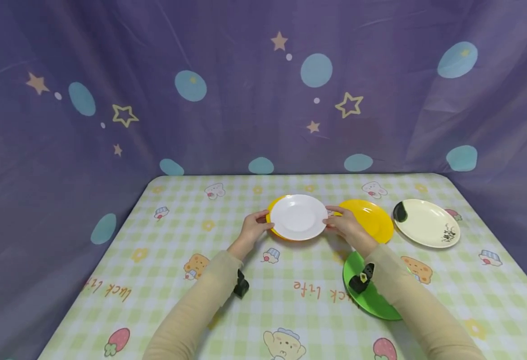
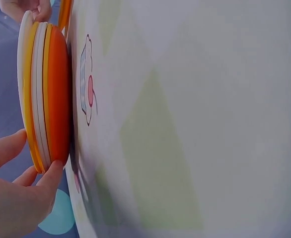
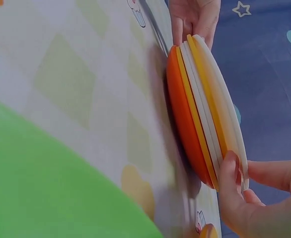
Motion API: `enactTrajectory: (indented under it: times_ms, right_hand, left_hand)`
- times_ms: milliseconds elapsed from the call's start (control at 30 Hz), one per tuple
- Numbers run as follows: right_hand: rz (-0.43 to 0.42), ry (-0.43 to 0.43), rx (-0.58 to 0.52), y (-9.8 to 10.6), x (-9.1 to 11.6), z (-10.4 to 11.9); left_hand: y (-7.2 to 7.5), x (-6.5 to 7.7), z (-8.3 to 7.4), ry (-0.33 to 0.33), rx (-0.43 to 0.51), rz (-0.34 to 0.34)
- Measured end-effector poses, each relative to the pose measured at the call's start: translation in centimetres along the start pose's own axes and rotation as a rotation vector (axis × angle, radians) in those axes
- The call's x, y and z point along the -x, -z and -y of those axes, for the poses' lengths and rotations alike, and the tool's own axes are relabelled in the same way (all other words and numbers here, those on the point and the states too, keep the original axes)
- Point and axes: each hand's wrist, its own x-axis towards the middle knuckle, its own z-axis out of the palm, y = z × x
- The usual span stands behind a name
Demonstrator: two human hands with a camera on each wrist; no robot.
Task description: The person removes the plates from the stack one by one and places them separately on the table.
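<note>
Near the far side of the table, a white plate (image 1: 298, 217) tops a stack of plates. A yellow plate (image 3: 209, 84) lies right beneath it, and white, yellow and orange layers follow, the orange plate (image 2: 59, 94) lowest. In the head view the white plate sits slightly right of the yellow rim below. At the stack's left edge, my left hand (image 1: 252, 229) holds it, thumb at the upper plates and a fingertip against the orange plate. My right hand (image 1: 346, 227) pinches the white plate's right edge, with one finger over the yellow rim.
Behind my right hand lies another yellow plate (image 1: 373, 220). An oval cream plate (image 1: 425, 222) with dark decoration stands farther right. A green plate (image 1: 376, 302) is partly under my right forearm. The checked tablecloth (image 1: 164, 310) reaches a purple curtain (image 1: 245, 135).
</note>
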Motion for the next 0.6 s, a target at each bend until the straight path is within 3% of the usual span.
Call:
enactTrajectory:
  times_ms: [600]
  right_hand:
    - [0.079, 0.024, -0.071, 1.1, 0.9, -0.1]
  left_hand:
    - [0.0, 0.1, -0.1, -0.008, -0.008, 0.003]
